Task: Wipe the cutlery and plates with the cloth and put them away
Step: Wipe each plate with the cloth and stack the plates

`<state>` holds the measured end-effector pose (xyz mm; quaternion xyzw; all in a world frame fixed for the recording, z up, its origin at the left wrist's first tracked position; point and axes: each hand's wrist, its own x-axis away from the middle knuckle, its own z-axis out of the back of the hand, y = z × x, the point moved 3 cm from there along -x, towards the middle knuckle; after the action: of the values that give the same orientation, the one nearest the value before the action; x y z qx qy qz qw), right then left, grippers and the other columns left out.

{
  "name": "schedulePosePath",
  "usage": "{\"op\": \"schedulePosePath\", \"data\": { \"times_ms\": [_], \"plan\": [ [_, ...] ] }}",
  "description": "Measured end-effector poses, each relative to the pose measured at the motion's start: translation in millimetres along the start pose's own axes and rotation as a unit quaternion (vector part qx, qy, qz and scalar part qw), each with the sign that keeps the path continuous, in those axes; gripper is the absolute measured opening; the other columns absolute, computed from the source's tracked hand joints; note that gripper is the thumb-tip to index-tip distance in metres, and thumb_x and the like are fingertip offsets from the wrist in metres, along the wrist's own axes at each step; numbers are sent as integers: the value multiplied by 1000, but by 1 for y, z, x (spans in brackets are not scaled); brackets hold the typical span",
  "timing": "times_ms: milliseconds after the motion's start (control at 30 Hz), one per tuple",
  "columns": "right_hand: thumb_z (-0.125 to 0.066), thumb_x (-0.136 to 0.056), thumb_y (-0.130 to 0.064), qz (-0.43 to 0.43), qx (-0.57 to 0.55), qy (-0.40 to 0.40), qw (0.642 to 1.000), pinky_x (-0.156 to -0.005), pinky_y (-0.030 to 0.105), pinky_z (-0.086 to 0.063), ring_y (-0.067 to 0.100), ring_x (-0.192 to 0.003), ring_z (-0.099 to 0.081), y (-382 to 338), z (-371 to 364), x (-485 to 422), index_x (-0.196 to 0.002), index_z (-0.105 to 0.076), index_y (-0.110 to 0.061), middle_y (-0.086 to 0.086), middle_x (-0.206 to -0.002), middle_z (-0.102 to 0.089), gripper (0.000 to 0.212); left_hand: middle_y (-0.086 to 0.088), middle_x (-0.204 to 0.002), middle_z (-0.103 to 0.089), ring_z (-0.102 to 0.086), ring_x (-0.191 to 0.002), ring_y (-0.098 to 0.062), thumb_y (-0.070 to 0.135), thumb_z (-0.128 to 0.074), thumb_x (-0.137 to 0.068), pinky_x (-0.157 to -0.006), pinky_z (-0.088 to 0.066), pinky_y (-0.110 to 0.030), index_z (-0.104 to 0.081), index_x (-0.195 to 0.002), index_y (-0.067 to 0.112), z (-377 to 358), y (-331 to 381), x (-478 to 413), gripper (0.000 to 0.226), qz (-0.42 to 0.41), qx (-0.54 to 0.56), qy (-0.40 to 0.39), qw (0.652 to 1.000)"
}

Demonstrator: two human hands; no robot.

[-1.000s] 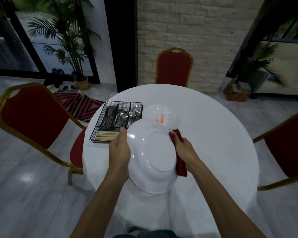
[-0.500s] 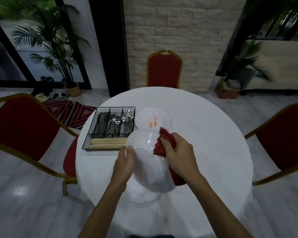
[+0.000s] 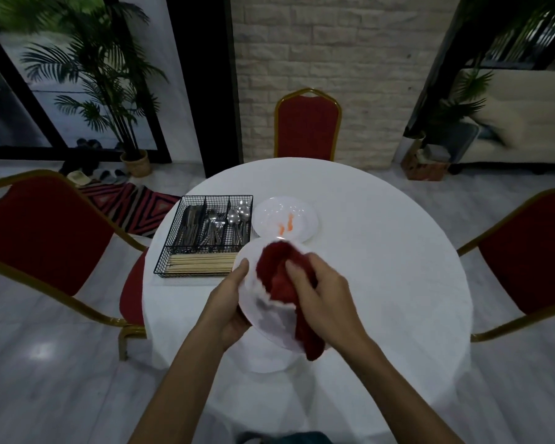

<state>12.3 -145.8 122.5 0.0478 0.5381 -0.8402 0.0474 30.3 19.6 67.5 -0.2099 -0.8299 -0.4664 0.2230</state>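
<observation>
My left hand (image 3: 229, 304) grips the left rim of a white plate (image 3: 269, 318), held tilted above the round white table (image 3: 382, 270). Pressed onto the plate's face is a dark red cloth (image 3: 281, 277), bunched under my right hand (image 3: 322, 298). One end of the cloth hangs past the plate's lower edge. Behind it on the table lies a second white plate (image 3: 284, 221) with orange smears. A black wire cutlery basket (image 3: 205, 235) to its left holds knives, forks, spoons and a row of chopsticks.
Another white plate edge (image 3: 269, 363) lies on the table under the held one. Three red chairs with gold frames stand around the table: far side (image 3: 308, 126), left (image 3: 42, 238), right (image 3: 532, 251). A patterned rug and potted palm are at the back left.
The plate has turned from its underside facing me to its face up. My right hand moved with the cloth from behind the right rim onto the plate's face.
</observation>
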Motion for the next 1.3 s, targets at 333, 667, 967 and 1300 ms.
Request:
{"op": "schedulePosePath", "data": {
  "times_ms": [333,667,967,1300],
  "plan": [
    [-34,-101,-38,138,259,-142,945,-100,39,-45,22,-116,-50,18,-47,44,-141,-59,-20,0,-129,-59,51,-22,-124,-69,-68,-113,-38,66,-49,-94,-96,-53,-51,-71,-123,8,3,4,5,69,0,87,17,996],
    [-57,-90,-14,30,301,-20,953,-81,43,-50,30,-110,-51,60,-16,-34,-118,-60,-15,6,-118,-56,28,-1,-105,-77,-74,-97,-19,48,-58,-98,-83,-61,-38,-72,-115,22,-8,4,27,34,-160,-46,129,978],
    [-63,-92,-17,40,197,-241,949,-86,31,-49,21,-100,-58,4,-49,15,-111,-63,-15,3,-112,-62,19,0,-109,-75,-70,-101,-20,52,-58,-97,-96,-55,-41,-72,-107,25,1,15,31,32,-166,-65,144,973],
    [-72,-86,-34,-9,189,-2,982,-83,36,-48,19,-103,-54,35,-21,-42,-105,-58,-26,-8,-104,-55,25,6,-91,-80,-76,-86,-15,49,-50,-101,-69,-59,-31,-74,-98,32,0,1,36,30,-154,-117,128,973]
  ]
}}
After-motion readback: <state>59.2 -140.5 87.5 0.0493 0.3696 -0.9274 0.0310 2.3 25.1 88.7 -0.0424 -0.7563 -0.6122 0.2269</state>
